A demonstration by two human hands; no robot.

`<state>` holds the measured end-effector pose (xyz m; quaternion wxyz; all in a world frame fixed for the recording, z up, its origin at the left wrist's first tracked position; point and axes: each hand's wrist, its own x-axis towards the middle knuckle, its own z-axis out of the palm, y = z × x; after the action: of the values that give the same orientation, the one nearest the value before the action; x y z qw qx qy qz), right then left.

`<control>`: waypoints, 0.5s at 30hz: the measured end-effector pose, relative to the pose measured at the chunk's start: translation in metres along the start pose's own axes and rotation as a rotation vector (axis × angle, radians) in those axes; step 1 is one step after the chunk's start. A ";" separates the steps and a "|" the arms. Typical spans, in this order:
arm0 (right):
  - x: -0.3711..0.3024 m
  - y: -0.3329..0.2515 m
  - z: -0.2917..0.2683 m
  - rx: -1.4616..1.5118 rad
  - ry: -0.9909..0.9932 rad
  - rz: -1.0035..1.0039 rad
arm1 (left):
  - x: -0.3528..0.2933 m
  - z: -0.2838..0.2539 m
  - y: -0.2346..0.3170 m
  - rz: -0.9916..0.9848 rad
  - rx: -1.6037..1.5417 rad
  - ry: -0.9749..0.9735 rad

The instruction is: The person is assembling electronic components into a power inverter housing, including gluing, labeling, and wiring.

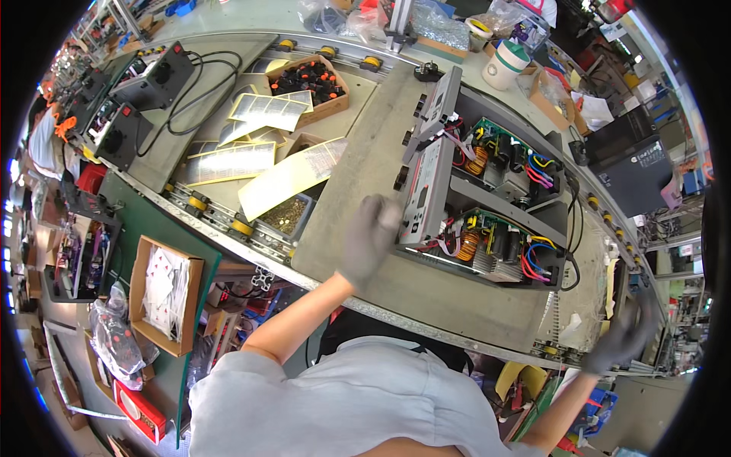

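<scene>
Being held just beside the grey front panel point(421, 202) of the nearer power unit point(499, 247), the L hand point(371, 238) is covered w/ a grey glove. Its fingers are curled narrow; it cannot be told if smth. is gripped inside, or if the panel is touched. The R hand point(624, 335), also gloved, is stretched far to the R, near the R end of the bench point(228, 239); it is blurred, so its finger spread and any content cannot be told.

The nearer unit is laid on a dark grey board point(373, 152) in front of the body, w/ its top uncovered: a copper-col. coil point(467, 245) and red, blue & yellow wires point(534, 263) are seen. Behind it, a 2nd unit point(502, 156) of similar kind is placed, also uncovered.

Further R, a black casing point(628, 164) is set. Behind the units, a white container w/ green rim point(506, 65) is seen.

On the L side, yellow-edged label sheets point(293, 179) are spread, near a tray point(306, 221) of small metal parts point(285, 215). Behind them, a carton point(327, 110) is filled w/ black & orange parts point(308, 80). More to the L, dark-cased units point(164, 80) are placed. At lower L, a cardboard box point(194, 297) w/ white sheets point(164, 286) is seen, and below it a red box point(139, 411).
</scene>
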<state>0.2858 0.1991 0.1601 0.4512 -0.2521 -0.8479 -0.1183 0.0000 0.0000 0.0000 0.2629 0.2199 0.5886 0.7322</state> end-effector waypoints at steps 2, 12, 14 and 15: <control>0.033 -0.030 0.014 0.062 -0.064 -0.097 | -0.009 0.020 0.015 0.248 0.696 -0.041; 0.148 -0.141 0.276 0.028 -1.067 -0.701 | 0.012 0.009 0.004 0.667 0.540 -0.100; 0.143 -0.131 0.299 0.125 -1.171 -0.687 | 0.018 0.000 0.004 0.692 0.543 -0.151; 0.145 -0.139 0.298 0.138 -1.175 -0.699 | 0.021 -0.005 0.004 0.718 0.541 -0.215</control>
<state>-0.0663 0.2559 0.1149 -0.1333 0.0433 -0.9891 -0.0463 -0.0199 0.0088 0.0030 -0.0149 0.5451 0.6145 0.5701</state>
